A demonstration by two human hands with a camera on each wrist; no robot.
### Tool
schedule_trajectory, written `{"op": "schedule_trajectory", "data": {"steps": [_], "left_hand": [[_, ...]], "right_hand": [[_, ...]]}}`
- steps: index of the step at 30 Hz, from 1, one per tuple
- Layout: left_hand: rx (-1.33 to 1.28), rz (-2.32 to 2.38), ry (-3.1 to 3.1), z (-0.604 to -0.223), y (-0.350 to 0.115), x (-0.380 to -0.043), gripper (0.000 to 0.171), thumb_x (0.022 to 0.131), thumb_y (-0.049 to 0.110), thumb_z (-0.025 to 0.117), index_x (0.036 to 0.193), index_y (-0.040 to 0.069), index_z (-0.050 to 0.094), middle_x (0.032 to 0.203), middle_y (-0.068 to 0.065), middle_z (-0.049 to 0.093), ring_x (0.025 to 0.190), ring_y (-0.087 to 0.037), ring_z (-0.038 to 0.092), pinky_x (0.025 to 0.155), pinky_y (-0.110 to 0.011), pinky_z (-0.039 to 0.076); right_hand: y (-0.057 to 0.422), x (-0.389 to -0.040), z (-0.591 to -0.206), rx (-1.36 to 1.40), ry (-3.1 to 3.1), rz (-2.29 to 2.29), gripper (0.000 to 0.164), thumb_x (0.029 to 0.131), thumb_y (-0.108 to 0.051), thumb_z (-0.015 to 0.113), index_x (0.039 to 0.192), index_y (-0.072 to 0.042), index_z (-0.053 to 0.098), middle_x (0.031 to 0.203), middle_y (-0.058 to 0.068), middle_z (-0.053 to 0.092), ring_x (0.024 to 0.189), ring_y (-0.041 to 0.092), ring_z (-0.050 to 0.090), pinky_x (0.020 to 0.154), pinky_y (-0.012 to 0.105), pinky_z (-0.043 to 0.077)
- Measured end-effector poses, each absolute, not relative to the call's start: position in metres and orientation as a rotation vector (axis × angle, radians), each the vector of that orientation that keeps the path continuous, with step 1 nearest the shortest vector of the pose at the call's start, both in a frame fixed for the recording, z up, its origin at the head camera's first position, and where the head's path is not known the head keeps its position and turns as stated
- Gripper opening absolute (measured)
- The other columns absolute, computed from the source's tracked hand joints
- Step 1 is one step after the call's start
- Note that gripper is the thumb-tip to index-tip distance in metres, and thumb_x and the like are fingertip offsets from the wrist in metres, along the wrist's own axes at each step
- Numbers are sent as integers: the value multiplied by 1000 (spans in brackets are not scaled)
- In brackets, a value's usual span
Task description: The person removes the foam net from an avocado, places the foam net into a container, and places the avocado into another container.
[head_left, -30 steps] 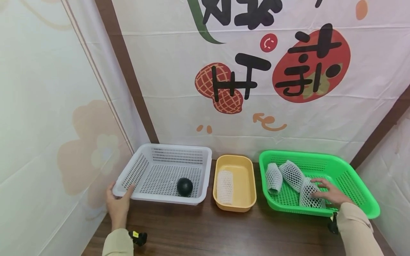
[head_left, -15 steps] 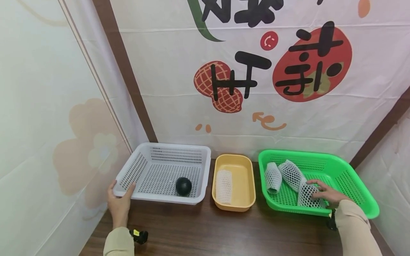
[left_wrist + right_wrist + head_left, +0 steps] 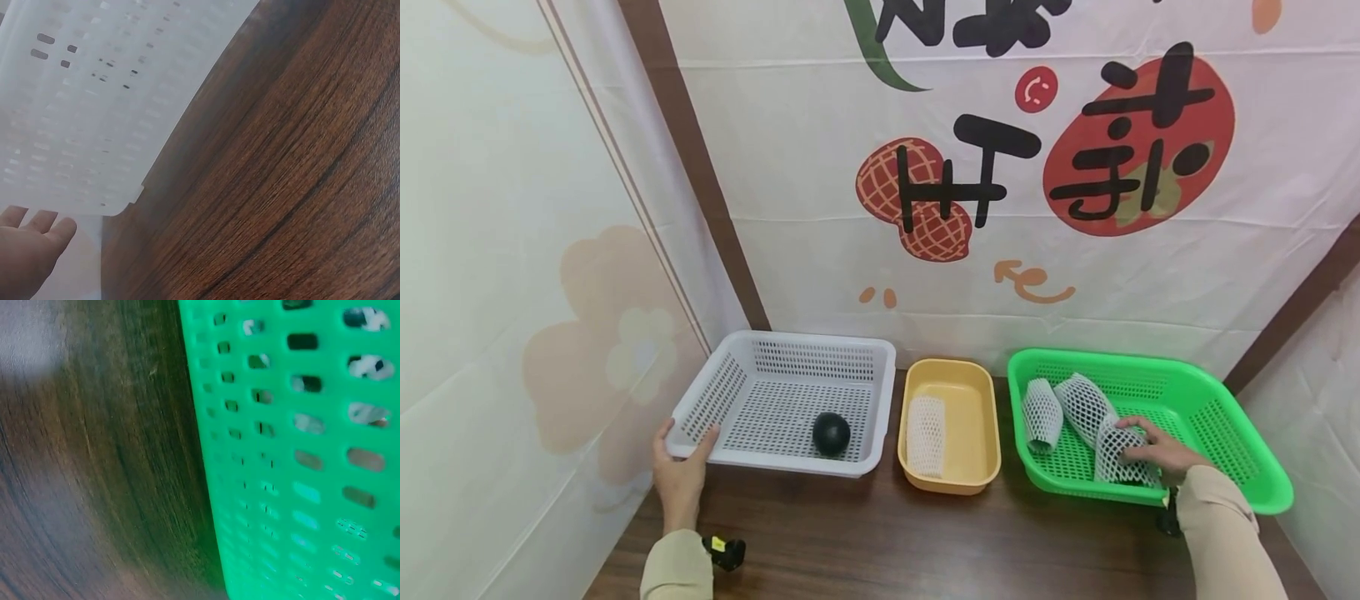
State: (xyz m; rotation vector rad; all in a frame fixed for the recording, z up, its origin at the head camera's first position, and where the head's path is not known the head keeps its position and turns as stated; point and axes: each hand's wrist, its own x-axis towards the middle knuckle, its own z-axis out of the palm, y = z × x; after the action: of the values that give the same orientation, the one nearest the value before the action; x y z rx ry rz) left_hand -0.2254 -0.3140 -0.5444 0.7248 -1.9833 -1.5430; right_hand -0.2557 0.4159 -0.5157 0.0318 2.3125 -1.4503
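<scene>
My left hand (image 3: 679,483) grips the near left corner of the white plastic basket (image 3: 778,467), thumb on the rim. In the left wrist view its fingers (image 3: 59,234) show beside the white basket's wall (image 3: 125,125). A dark round ball (image 3: 831,434) lies inside that basket. In the green basket (image 3: 1210,392), my right hand (image 3: 1168,454) holds a white foam net sleeve (image 3: 1120,454), with fingers and thumb over it. Two other foam net sleeves (image 3: 1041,414) (image 3: 1082,408) lie to its left. The right wrist view shows only the green basket's wall (image 3: 281,444) and the table, not the hand.
Between the baskets stands a yellow tray (image 3: 973,433) with a white foam net sleeve (image 3: 926,436) lying along its left side. All containers stand on a brown wooden table (image 3: 925,542). A printed cloth wall (image 3: 820,275) rises behind them, with more cloth at both sides.
My right hand has shifted slightly left, with the net sleeve under it moving a little the same way. The left hand stays at the white basket's corner.
</scene>
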Motion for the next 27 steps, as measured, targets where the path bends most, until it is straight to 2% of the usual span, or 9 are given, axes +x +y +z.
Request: {"op": "schedule_trajectory", "data": {"steps": [4,9,12,16,20,24,27], "left_hand": [[696,-1568,-2013,-541,-314,-224,90,80,42,78,152,24,27,138,-14,48,122,-29,46,102,-42,39],[681,-1571,-2025,-540,-315,-223,90,80,39,79,152,24,28,136,-14,50,120,-28,48,95,-33,41],[671,-1574,-2022,-540,-315,-224,90,80,39,79,152,23,29,135,-14,51,119,-28,49,92,-31,42],[659,-1584,-2027,-540,-315,-224,91,81,39,79,153,22,27,139,-14,48,123,-30,46,102,-39,40],[659,-1593,-2037,-539,-315,-223,91,81,40,78,154,21,25,144,-15,44,128,-32,42,110,-46,32],[670,-1601,-2039,-538,-317,-221,91,82,40,77,154,21,25,146,-15,41,129,-32,40,111,-46,31],[677,-1603,-2041,-538,-317,-220,91,82,41,77,154,22,24,145,-15,42,126,-31,43,106,-40,39]], "right_hand": [[414,-254,-514,29,2348,-1428,60,88,-13,67,133,-2,28,119,34,31,101,42,49,71,52,52],[405,-252,-512,57,2408,-1341,67,87,-18,70,136,-3,28,122,36,33,106,48,48,70,58,52],[402,-251,-512,51,2401,-1363,64,87,-14,69,135,-2,28,120,36,34,104,46,49,71,57,52],[405,-251,-515,30,2362,-1446,57,87,-9,66,130,-2,30,115,33,36,94,37,54,70,48,53],[409,-252,-516,-47,2385,-1484,55,87,-10,66,129,-2,32,114,33,38,91,34,54,70,44,53],[410,-253,-515,-71,2368,-1583,48,87,-9,66,125,-12,37,115,32,36,91,30,53,71,43,53],[413,-253,-515,-56,2316,-1686,43,89,-8,64,120,-24,39,121,32,28,93,28,51,72,42,53]]}}
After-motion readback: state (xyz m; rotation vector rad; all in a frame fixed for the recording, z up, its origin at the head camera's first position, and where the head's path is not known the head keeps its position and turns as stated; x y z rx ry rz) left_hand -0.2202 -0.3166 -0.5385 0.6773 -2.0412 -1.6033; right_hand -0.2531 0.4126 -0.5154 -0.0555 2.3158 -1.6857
